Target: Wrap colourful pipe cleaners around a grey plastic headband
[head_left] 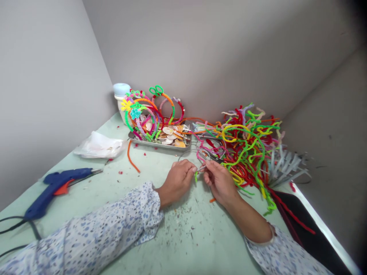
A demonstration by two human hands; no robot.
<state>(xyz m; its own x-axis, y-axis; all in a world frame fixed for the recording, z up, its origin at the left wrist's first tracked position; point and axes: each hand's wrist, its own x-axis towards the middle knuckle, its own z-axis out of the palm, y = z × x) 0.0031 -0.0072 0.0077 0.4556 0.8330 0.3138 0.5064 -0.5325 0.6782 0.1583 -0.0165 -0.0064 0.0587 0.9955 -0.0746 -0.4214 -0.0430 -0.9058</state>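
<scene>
My left hand (177, 178) and my right hand (219, 181) meet at the middle of the pale green table (183, 236), fingertips pinched together. Between them they hold a thin grey metal headband (195, 152) and a short green pipe cleaner piece (196, 176) at its end. The headband loops away from the hands toward the tangled pile of coloured pipe cleaners (246, 141) on the right. Both arms wear blue-flecked white sleeves.
A metal tray (134, 138) with shells and finished decorated headbands (146, 110) stands at the back. A blue glue gun (54, 185) lies at the left, a plastic bag (99, 146) behind it. Bare grey headbands (286, 166) and a dark tray (304, 229) sit right.
</scene>
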